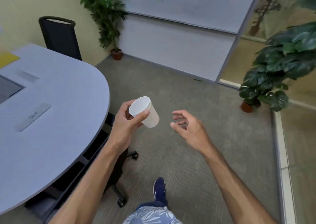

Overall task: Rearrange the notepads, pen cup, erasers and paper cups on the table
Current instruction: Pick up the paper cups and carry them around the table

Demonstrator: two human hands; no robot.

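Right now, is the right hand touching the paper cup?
Apart. The head view shows carpet between the right hand and the paper cup.

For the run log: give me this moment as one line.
left hand: holds paper cup, tilted, over floor | right hand: empty, fingers spread | table: left of cup | person: walking

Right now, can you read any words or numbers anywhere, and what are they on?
None can be read for sure.
Grey strip on the table: dark scribbled marks, too blurred to read.
Whiteboard: faint smudged marks, no readable letters.
Paper cup in the left hand: plain white, no print showing.
Yellow sheet on the table: no writing visible.
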